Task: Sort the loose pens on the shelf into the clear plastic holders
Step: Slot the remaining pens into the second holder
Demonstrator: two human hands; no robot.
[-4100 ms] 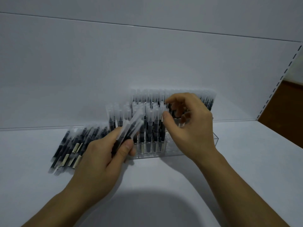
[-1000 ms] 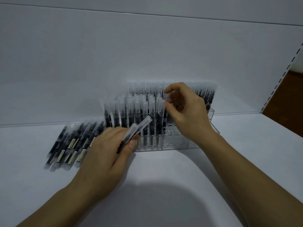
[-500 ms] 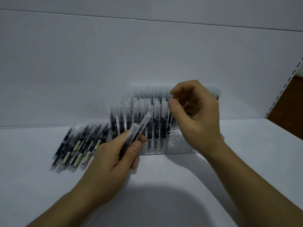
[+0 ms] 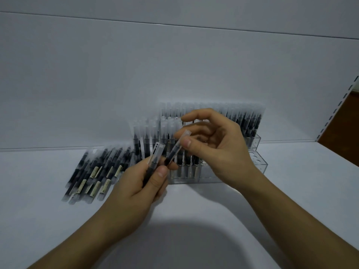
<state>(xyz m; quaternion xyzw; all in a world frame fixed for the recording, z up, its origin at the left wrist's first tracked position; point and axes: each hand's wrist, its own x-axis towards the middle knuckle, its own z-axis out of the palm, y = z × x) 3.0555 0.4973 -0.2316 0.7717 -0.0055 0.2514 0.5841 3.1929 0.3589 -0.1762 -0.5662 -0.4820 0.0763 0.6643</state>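
Clear holder [image 4: 258, 164]: left slots filled, right-end slots apparently empty (blurred). Loose pile [image 4: 93, 173] lies on shelf [image 4: 194, 220], left of holder. Left hand [image 4: 139, 187] grips 1st pen [image 4: 154, 162]; right hand [image 4: 215, 150] pinches 2nd pen [image 4: 174, 150], unslotted.

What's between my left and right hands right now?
In the head view, one pen bridges them: the right hand pinches it, its lower end at the left hand, which grips a second pen.
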